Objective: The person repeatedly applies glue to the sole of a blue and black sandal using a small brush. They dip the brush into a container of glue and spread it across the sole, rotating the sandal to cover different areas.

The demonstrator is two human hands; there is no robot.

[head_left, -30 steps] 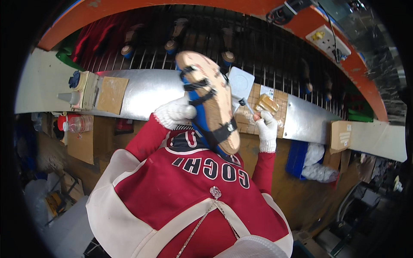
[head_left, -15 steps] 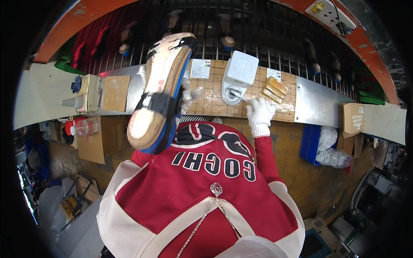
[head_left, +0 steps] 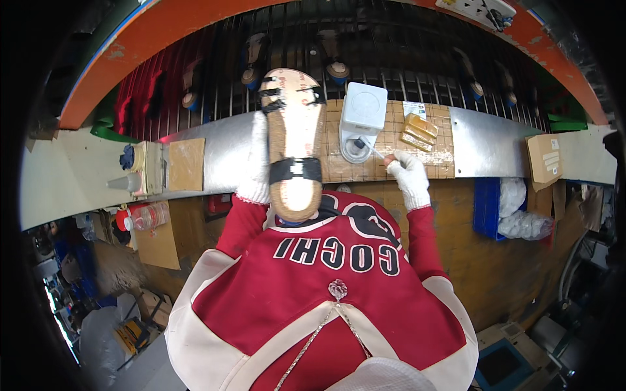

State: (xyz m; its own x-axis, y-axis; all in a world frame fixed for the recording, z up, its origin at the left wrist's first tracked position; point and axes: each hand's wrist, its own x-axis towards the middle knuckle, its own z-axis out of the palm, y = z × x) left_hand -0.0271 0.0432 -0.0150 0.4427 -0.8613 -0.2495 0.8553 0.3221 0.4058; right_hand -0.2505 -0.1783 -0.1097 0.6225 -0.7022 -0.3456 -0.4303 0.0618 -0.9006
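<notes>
Your left hand [head_left: 257, 163] grips the sandal [head_left: 295, 138], seemingly from behind, its fingers hidden. Swung rightward and straightened, strapped face up, the sandal now stands nearer the brush [head_left: 375, 152] pinched in your right hand [head_left: 411, 178], dark tip at the white cup [head_left: 356, 158].

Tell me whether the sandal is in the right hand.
No, the left hand holds the sandal, while the right hand grips a thin, dark-tipped stick.
</notes>
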